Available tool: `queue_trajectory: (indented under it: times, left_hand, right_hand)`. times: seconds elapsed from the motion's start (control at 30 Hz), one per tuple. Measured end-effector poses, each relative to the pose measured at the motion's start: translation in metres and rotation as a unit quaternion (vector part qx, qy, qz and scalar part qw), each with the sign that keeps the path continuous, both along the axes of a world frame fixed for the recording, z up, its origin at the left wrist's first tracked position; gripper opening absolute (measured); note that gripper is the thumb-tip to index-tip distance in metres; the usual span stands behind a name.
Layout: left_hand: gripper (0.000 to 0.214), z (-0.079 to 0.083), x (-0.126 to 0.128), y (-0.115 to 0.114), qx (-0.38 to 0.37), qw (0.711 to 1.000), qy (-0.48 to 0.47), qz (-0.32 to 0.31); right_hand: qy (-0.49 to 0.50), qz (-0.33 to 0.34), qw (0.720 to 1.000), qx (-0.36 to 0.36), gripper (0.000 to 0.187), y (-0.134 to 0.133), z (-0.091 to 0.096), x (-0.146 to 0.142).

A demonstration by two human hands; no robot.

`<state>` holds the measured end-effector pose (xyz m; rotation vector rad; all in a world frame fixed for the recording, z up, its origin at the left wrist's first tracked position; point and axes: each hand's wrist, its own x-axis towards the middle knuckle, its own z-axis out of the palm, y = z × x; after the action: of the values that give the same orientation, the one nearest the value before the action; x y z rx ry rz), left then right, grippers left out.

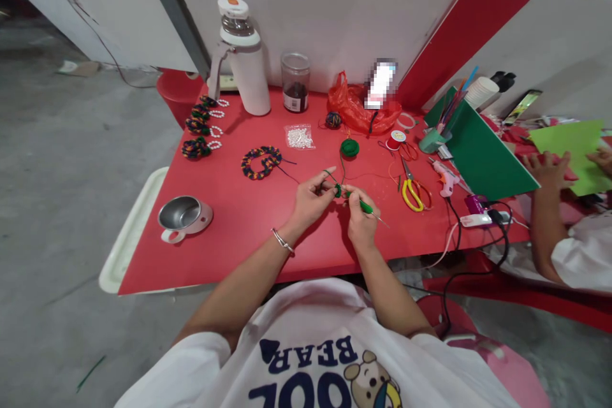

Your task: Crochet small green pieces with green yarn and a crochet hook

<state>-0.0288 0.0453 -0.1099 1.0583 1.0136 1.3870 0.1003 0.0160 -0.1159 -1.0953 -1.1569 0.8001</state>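
Note:
My left hand is closed on a small piece of green crochet, with green yarn running over its raised index finger. A green-handled crochet hook is gripped in my right hand, its tip at the crochet piece. The yarn leads back to a green yarn ball just beyond my hands. To the left lies a multicoloured crocheted strip, curled in a loop with loose yarn tails. A clear bag of white beads is behind it.
A steel cup, white thermos, glass jar and several beaded crochet pieces stand left. Yellow-handled scissors, a pink glue gun, a power strip and a green board are right. A co-worker's hand is beyond.

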Motion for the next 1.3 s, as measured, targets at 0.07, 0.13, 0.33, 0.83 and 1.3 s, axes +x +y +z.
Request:
queue_trajectory:
  times: [0.07, 0.13, 0.33, 0.83, 1.3]
  left_hand:
    - [0.057, -0.002, 0.0, 0.0, 0.006, 1.0, 0.01, 0.01]
    - [0.056, -0.001, 0.0, 0.0, 0.007, 1.0, 0.009, 0.016]
    - [0.056, 0.004, -0.003, -0.001, -0.007, 1.0, -0.019, -0.001]
    - [0.058, 0.017, -0.007, -0.005, -0.008, 0.994, -0.107, -0.033]
    - [0.068, 0.016, -0.007, -0.002, -0.039, 0.985, -0.149, -0.075]
  right_hand:
    - [0.042, -0.016, 0.999, -0.023, 0.027, 0.0, -0.002, -0.006]
    - [0.072, -0.022, 0.996, -0.044, 0.029, 0.0, -0.002, -0.01]
    - [0.162, -0.025, 0.983, -0.082, 0.038, 0.002, 0.007, -0.014]
    - [0.208, 0.039, 0.972, -0.104, 0.038, 0.001, 0.018, 0.001]
    - [0.17, 0.043, 0.981, -0.085, 0.036, 0.0, 0.015, 0.004]
